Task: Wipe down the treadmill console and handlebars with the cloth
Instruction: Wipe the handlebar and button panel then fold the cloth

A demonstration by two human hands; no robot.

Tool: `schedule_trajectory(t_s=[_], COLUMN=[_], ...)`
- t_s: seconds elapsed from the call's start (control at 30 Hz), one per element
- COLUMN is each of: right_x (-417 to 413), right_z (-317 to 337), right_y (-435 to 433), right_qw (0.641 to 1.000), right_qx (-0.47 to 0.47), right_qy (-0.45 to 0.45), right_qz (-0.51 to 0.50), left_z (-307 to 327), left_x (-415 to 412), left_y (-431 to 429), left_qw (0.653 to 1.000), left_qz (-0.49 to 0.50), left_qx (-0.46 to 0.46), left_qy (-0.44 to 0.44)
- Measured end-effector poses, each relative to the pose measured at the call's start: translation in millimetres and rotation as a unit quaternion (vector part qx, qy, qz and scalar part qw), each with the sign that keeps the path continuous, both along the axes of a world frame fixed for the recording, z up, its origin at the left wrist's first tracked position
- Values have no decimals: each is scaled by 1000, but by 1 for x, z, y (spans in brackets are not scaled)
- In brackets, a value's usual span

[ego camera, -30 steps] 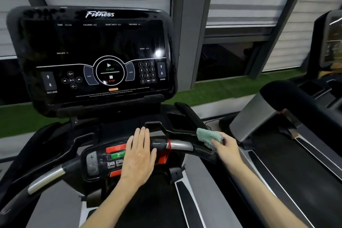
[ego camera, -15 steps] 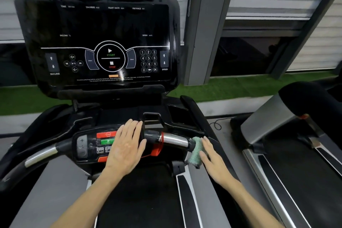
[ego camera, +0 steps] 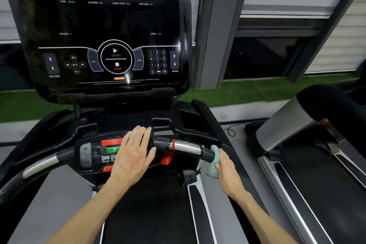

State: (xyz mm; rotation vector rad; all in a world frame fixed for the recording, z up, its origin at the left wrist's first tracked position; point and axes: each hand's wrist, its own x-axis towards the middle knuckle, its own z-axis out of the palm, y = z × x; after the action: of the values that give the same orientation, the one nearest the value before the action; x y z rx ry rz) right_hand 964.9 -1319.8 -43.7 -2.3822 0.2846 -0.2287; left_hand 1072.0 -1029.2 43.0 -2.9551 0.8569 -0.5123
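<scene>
Console (ego camera: 99, 31) top edge: "Fitness" in white script. Row beneath: TIME, CALORIES, HEART RATE, DISTANCE. Mid-screen: INCLINE, SPEED km/h. Centre ring: START green, STOP red. Keypad 0–9, OK. Arrow keys labelled INCLINE, SPEED. Fine print along bottom too small. Lower control panel (ego camera: 87, 154): plus sign.

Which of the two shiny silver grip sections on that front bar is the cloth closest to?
The right silver section: the green cloth in the right hand wipes the black bar just beyond it. The left silver section lies far off.
</scene>
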Motion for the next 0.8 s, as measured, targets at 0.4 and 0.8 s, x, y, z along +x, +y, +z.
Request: schedule_trajectory(t_s=[0.4, 0.8], right_x=[16, 54], right_z=[7, 33], right_y=[38, 78], right_qw=[990, 981], right_qx=[61, -102], right_qy=[-115, -140], right_qz=[-58, 85], left_z=[3, 2], left_x=[-2, -1], left_y=[-1, -1], left_qw=[1000, 1000], left_qz=[-5, -4], left_qx=[-5, 2], left_qy=[-4, -5])
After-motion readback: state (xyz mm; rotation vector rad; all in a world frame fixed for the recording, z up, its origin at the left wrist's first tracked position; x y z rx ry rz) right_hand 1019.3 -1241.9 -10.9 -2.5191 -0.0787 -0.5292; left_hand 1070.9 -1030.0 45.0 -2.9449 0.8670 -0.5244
